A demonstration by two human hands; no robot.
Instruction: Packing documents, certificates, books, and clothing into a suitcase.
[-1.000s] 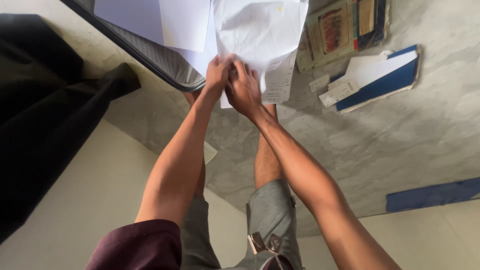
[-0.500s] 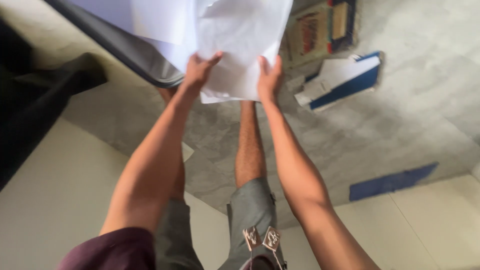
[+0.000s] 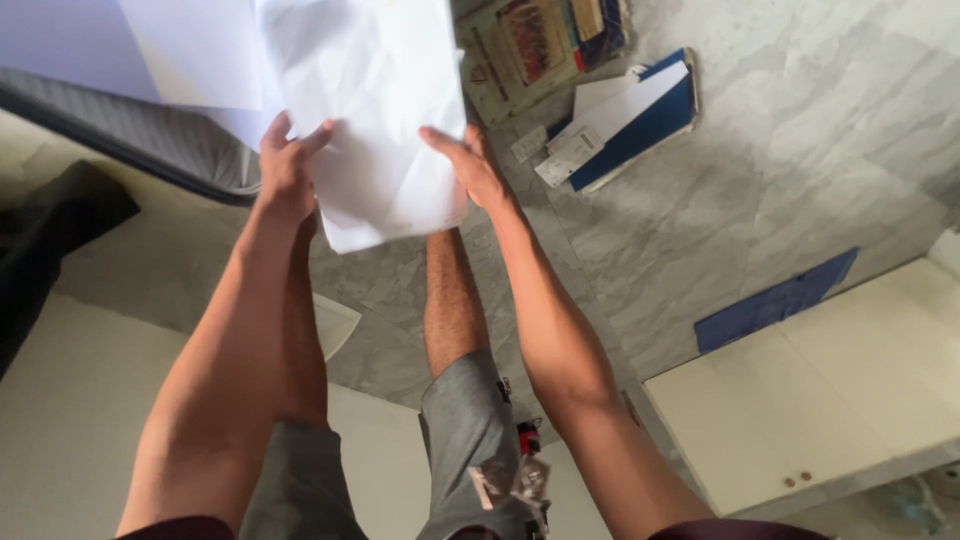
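A crumpled white paper sheet (image 3: 370, 110) is held up in front of me by both hands. My left hand (image 3: 287, 165) grips its left edge, thumb on the front. On the right edge my right hand (image 3: 466, 165) presses with fingers stretched along the sheet. The sheet's lower corner hangs below the hands. Behind it, more white sheets (image 3: 150, 45) lie on a dark grey open case (image 3: 140, 135) at the upper left.
On the grey marble floor (image 3: 700, 200) lie a blue folder with white papers (image 3: 620, 120), a stack of colourful books (image 3: 530, 45) and a blue flat piece (image 3: 775, 300). A cream cabinet (image 3: 830, 380) stands right, a dark cloth (image 3: 50, 230) left. My bare legs are below.
The hands have spread apart from a pinch at the sheet's bottom to its two side edges. The view has swung, shifting floor items left, and the small printed slip is out of sight.
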